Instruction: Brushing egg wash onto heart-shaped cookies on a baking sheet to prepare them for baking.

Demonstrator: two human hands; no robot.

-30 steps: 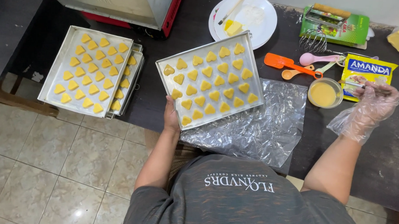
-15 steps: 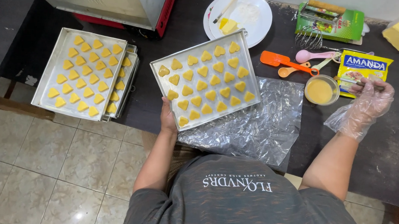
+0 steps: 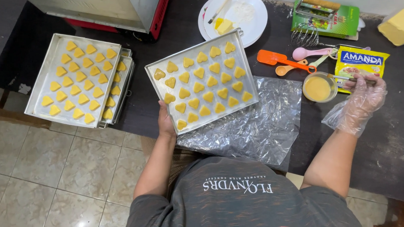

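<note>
Dark tabletop [image 3: 391,142]: left hand [image 3: 165,121] grips cookie tray [image 3: 250,87]; gloved right hand [image 3: 361,99] pinches brush beside yellow packet [image 3: 360,63].

Three baking trays [image 3: 243,72], two hands [image 3: 362,99]

The scene is evenly and brightly lit from overhead, and only soft, short shadows are cast. Glare is seen on the plastic sheet [image 3: 251,125], the tray [image 3: 247,76] rim and the floor tiles [image 3: 56,176]. Focus is sharp throughout; slight wide-angle bending is noticed at the edges.
</note>
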